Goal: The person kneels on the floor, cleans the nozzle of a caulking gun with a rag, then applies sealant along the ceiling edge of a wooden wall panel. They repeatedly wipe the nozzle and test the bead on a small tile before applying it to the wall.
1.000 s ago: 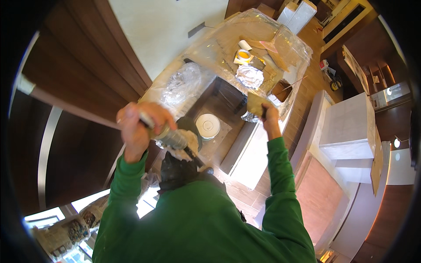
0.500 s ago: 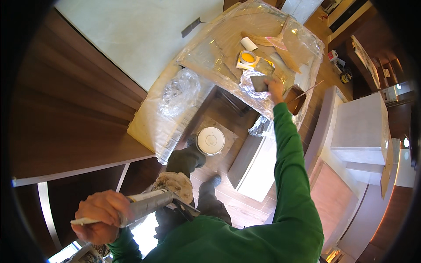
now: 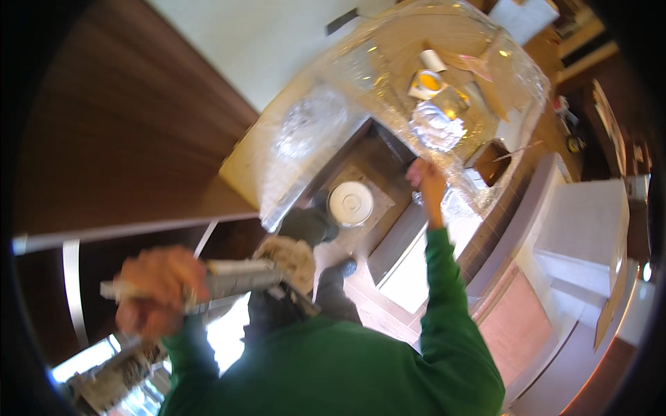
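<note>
At the lower left, my left hand (image 3: 159,288) is closed around a grey tube-shaped tool (image 3: 236,279), its pale end sticking out past the fist. The tool's dark, flat far end lies beside a stained beige cloth (image 3: 290,262). My right hand (image 3: 428,182) is over the near edge of the plastic-covered surface (image 3: 388,52), fingers curled and blurred; whatever they hold is hidden. Just beyond it, crumpled foil (image 3: 437,127) lies on that surface, beside an open container of yellow-orange material (image 3: 429,82) and a white roll (image 3: 433,60).
A white round-lidded bucket (image 3: 350,204) stands on the floor by my feet. Bunched clear plastic (image 3: 312,121) lies at the left of the covered surface. Dark wood panelling (image 3: 132,132) borders the left, and a white box-like block (image 3: 583,222) stands on the right.
My right hand has drawn back toward me from the foil; the grey square plate it held no longer shows clearly. My left hand and tube have risen slightly. The view has shifted and blurred.
</note>
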### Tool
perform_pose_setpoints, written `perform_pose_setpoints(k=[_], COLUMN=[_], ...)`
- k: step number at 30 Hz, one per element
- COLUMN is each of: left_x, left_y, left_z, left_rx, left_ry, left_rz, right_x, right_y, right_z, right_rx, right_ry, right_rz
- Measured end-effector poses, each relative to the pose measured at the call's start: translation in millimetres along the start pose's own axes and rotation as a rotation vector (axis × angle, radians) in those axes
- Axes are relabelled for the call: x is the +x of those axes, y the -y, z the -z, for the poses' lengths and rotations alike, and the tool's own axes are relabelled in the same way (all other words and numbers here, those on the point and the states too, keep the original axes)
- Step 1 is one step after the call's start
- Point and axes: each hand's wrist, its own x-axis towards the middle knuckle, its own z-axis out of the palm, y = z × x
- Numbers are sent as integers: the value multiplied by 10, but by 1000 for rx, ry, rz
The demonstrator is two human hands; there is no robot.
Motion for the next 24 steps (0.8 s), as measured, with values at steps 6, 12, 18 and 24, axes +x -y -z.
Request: perform_pose_setpoints(k=[6,12,18,24], left_x=[-16,-9,22,236], left_y=[157,-80,-406,-688], left_z=[118,84,26,97], left_rx=[32,30,-61,-272], left_ry=[-224,-153,-98,13], left_rz=[-35,-102,-155,-251], right_x=[-2271,-2379,-2287,-2450], right_y=[-177,-162,-311,121], right_z=[-991,-1104,-1207,-1014], right_rx=[185,251,-189,-33], right_ry=[520,359,300,251], right_rz=[-543,-622,-274,-158])
